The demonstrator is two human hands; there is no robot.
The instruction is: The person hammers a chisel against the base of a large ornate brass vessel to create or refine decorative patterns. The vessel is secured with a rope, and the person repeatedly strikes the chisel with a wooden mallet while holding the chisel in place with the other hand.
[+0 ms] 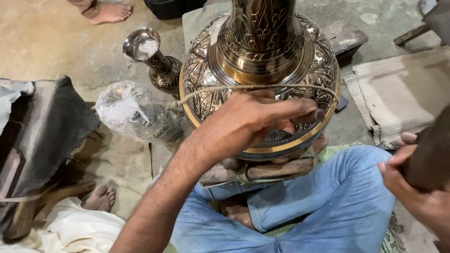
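Engraving step: left hand (248,119) pinches a chisel (313,115) against the brass vase (262,56). Right hand (412,182) grips a wooden mallet (429,154), apart from the chisel; striking needs aim.

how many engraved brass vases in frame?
2. A large vase at centre, with the left hand pressing a tool against it; a small vase stands on the floor to its left. Others may sit out of frame.

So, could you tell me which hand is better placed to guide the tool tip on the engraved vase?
Left, probably: the left hand already rests on the engraved vase gripping the thin tool; the right hand holds a wooden block away from it.
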